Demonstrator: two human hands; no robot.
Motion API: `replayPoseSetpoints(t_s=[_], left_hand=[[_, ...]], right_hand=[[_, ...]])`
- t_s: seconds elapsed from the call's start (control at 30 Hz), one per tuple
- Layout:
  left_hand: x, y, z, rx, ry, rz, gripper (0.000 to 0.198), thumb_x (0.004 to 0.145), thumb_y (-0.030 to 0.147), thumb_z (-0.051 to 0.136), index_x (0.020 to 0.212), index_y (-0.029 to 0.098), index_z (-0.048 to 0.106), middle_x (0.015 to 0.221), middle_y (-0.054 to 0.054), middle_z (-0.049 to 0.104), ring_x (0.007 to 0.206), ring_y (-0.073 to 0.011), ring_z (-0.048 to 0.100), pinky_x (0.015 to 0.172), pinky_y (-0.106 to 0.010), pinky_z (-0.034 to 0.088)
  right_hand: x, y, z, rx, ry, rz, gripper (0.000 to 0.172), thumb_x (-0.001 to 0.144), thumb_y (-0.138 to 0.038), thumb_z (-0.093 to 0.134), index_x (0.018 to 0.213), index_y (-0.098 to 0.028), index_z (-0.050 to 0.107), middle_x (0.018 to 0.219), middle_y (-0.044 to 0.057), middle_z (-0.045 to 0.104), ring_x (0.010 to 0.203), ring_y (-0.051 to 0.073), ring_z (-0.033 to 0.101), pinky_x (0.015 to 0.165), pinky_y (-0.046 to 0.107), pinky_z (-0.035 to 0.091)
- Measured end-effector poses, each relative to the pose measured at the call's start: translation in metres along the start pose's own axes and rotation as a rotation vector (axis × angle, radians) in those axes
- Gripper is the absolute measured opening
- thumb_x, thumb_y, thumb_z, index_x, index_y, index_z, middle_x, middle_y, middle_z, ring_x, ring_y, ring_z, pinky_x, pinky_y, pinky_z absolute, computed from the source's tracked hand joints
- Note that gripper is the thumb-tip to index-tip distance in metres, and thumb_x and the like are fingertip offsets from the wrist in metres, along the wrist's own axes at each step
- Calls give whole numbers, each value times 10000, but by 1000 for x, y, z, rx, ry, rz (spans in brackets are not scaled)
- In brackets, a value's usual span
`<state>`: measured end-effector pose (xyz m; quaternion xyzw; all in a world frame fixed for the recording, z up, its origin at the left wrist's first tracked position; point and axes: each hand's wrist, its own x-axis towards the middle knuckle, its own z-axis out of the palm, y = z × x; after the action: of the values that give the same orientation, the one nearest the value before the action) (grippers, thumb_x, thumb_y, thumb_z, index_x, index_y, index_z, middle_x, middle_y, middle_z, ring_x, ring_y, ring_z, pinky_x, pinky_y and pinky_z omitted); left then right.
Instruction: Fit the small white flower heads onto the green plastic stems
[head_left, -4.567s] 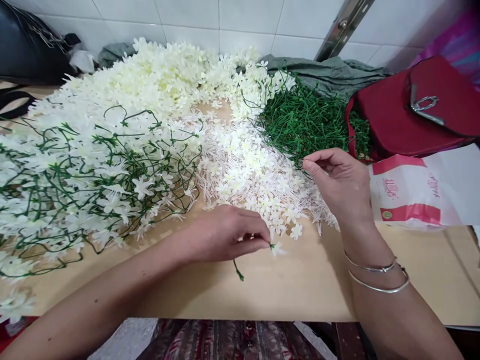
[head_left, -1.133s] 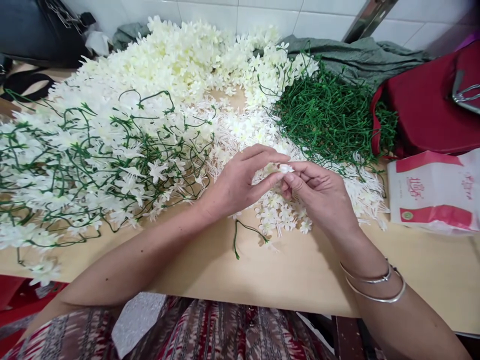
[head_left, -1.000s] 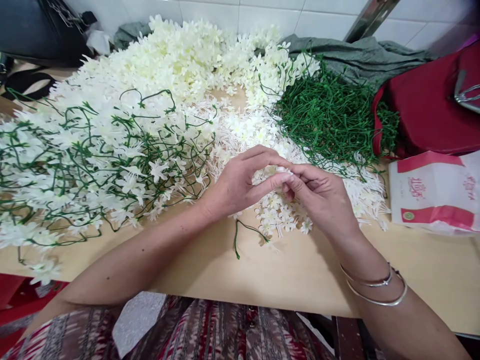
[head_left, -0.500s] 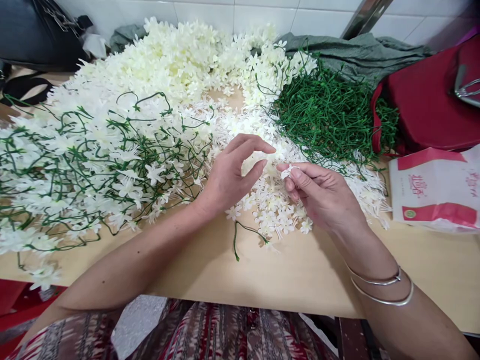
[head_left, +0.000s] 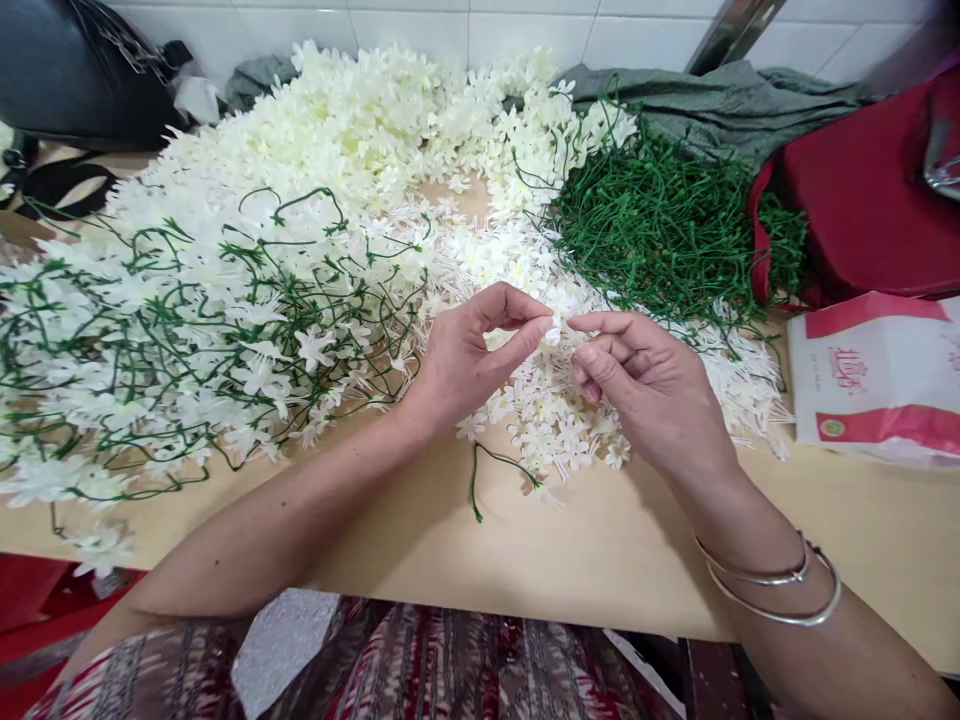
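Observation:
My left hand (head_left: 469, 355) and my right hand (head_left: 649, 385) meet fingertip to fingertip over a heap of small white plastic flowers (head_left: 540, 410). Both pinch one small white flower (head_left: 553, 335) between thumb and forefinger. A single green stem (head_left: 487, 470) with a flower on its end lies on the wooden table (head_left: 600, 550) just below my hands. A pile of bare green stems (head_left: 660, 230) lies beyond my right hand. To the left spreads a large mass of finished flower sprays (head_left: 202, 310) on green stems.
A cream-white flower mound (head_left: 360, 120) fills the back. A red bag (head_left: 870, 200) and a red-and-white packet (head_left: 877, 375) sit at the right. A grey-green cloth (head_left: 712, 100) lies against the tiled wall, a black bag (head_left: 67, 70) at the far left.
My hands parted briefly half a second ago, the right keeping the flower, and have now come back together on it. Earlier the left hand set the green stem down on the table.

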<state>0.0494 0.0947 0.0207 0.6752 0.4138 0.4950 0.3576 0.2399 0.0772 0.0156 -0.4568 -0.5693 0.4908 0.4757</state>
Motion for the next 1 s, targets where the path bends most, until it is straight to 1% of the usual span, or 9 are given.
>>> replayPoseSetpoints(t_s=[0.1, 0.2, 0.33, 0.47, 0.57, 0.67, 0.77, 0.9, 1.0], left_hand=[[-2, -1, 3, -53, 26, -64, 138, 908, 295, 728, 864, 180, 667, 848, -8, 749, 791, -118, 685, 768, -240, 546], [-5, -3, 7, -70, 4, -78, 155, 882, 293, 751, 834, 179, 658, 815, 2, 734, 759, -111, 667, 744, -236, 538], [-4, -4, 8, -88, -37, -57, 131, 858, 265, 765, 852, 182, 664, 833, 2, 727, 769, -109, 660, 768, -241, 542], [-1, -3, 5, -133, -86, -33, 120, 844, 224, 772, 917, 178, 687, 891, -17, 734, 804, -113, 675, 794, -246, 544], [1, -3, 3, -154, -109, -80, 163, 861, 219, 761, 1014, 171, 730, 906, -32, 748, 817, -122, 674, 800, -255, 542], [3, -2, -1, -183, -195, -142, 131, 891, 277, 761, 967, 170, 768, 916, -41, 773, 818, -131, 672, 800, -269, 538], [6, 0, -6, -323, -309, -211, 165, 890, 342, 778, 914, 179, 767, 872, -33, 769, 798, -135, 684, 764, -268, 538], [10, 4, -13, -425, -437, -325, 166, 905, 331, 757, 902, 166, 743, 771, -4, 717, 667, -89, 648, 671, -224, 520], [12, 8, -15, -345, -380, -378, 150, 902, 299, 754, 930, 159, 708, 726, 21, 683, 562, -63, 613, 565, -195, 476]], right_hand=[[-7, -5, 6, -68, 63, -53, 204, 874, -336, 785, 1044, -284, 685, 659, -46, 661, 552, 136, 567, 533, 299, 470], [-11, -5, 10, -147, 92, -64, 190, 863, -317, 790, 1014, -268, 687, 669, -44, 665, 595, 138, 582, 580, 304, 476], [-7, -2, 7, -143, 108, -61, 119, 881, -344, 768, 927, -251, 710, 673, -31, 667, 569, 123, 567, 535, 285, 450], [0, 3, 1, -15, 51, -3, 176, 886, -421, 771, 842, -264, 703, 655, -21, 657, 527, 122, 549, 482, 279, 443], [4, 7, -1, 122, -4, 75, 222, 846, -468, 809, 835, -270, 710, 630, -30, 642, 499, 112, 525, 459, 269, 423], [5, 7, 0, 221, -30, 145, 272, 783, -487, 858, 808, -259, 712, 601, -40, 627, 476, 95, 490, 448, 259, 389], [5, 1, 0, 242, -36, 194, 319, 738, -502, 884, 790, -245, 704, 586, -46, 617, 472, 90, 472, 451, 259, 376], [4, -7, -1, 253, -103, 236, 336, 742, -518, 877, 788, -238, 696, 572, -48, 593, 484, 93, 453, 458, 263, 365], [6, -8, -3, 320, -120, 287, 331, 728, -491, 893, 750, -235, 686, 566, -44, 584, 486, 88, 434, 457, 256, 336]])
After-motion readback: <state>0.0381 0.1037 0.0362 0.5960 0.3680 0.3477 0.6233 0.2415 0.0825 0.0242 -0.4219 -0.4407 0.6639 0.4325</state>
